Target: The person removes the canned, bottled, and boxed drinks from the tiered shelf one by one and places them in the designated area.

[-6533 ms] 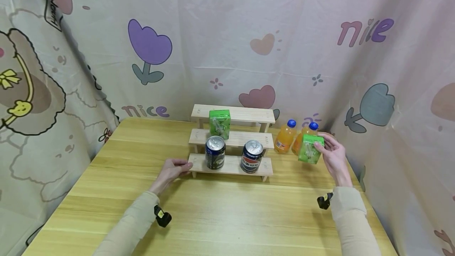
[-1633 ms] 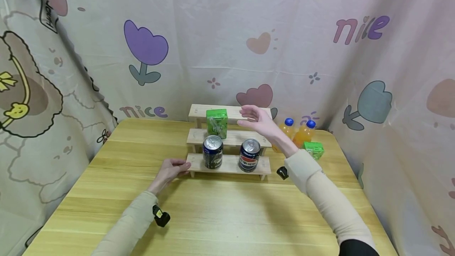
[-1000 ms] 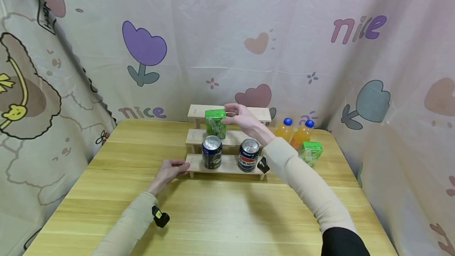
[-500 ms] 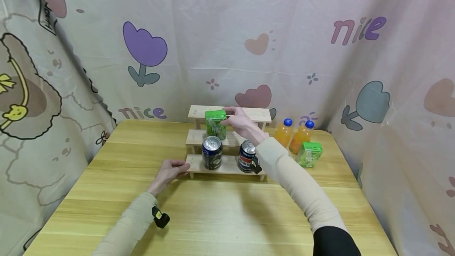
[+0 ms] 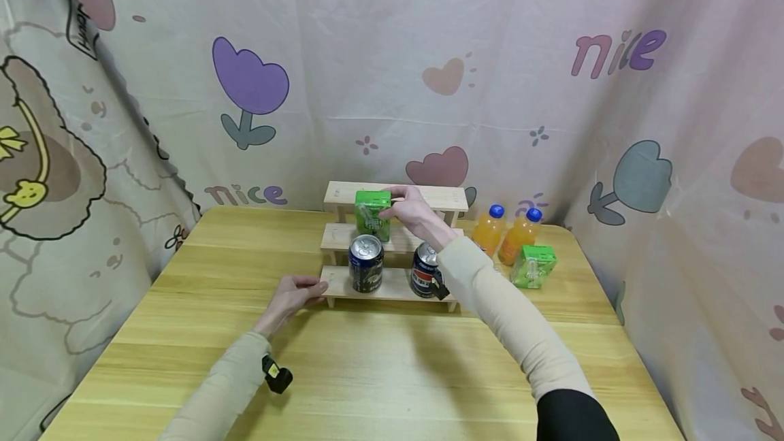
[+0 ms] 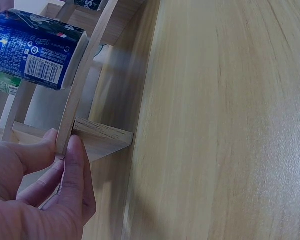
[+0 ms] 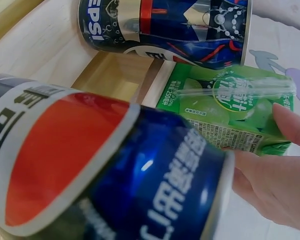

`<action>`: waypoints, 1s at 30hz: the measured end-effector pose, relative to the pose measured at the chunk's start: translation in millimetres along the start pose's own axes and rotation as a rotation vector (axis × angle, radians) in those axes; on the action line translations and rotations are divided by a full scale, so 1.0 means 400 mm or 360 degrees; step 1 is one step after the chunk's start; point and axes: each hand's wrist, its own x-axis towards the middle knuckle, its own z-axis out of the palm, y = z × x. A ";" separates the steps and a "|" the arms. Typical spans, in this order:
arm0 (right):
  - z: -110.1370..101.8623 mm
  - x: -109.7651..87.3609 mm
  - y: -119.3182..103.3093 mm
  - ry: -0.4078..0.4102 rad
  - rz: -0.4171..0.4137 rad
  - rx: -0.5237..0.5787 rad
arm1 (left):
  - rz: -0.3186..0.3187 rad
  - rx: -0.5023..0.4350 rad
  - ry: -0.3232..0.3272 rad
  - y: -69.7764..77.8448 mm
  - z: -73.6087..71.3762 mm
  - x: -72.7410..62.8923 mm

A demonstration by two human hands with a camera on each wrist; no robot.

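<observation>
My left hand (image 5: 295,298) pinches the left end of the bottom board of a three-tier wooden stand (image 5: 397,286). The left wrist view has thumb and fingers of this hand (image 6: 50,185) on either side of the board. My right hand (image 5: 413,211) holds a green juice box (image 5: 371,218) by its right side, over the middle tier. In the right wrist view, the juice box (image 7: 215,112), with a clear-wrapped straw along it, lies between thumb and fingers. Two dark blue Pepsi cans, the left can (image 5: 365,267) and the right can (image 5: 422,276), stand on the bottom tier; my right wrist partly covers the latter.
Right of the stand, two orange drink bottles with blue caps, a nearer bottle (image 5: 519,237) and a farther bottle (image 5: 488,231), stand on the wooden table (image 5: 392,373). Another green juice box (image 5: 534,267) is in front of them. A patterned curtain (image 5: 367,73) hangs behind.
My right hand has left the other juice box on the table by the bottles, moved left over the stand and taken hold of the juice box there. My left hand stays put.
</observation>
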 end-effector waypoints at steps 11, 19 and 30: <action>-0.003 -0.012 0.005 0.0062 -0.0036 -0.0011 | -0.0004 -0.0032 0.0003 0.002 0.001 0.000; -0.008 -0.021 0.007 0.0070 -0.0065 -0.0035 | 0.0012 -0.0019 -0.0005 0.001 0.001 -0.003; -0.042 -0.060 -0.024 0.0065 -0.0166 -0.0016 | 0.0003 0.0017 0.0007 0.000 0.000 0.000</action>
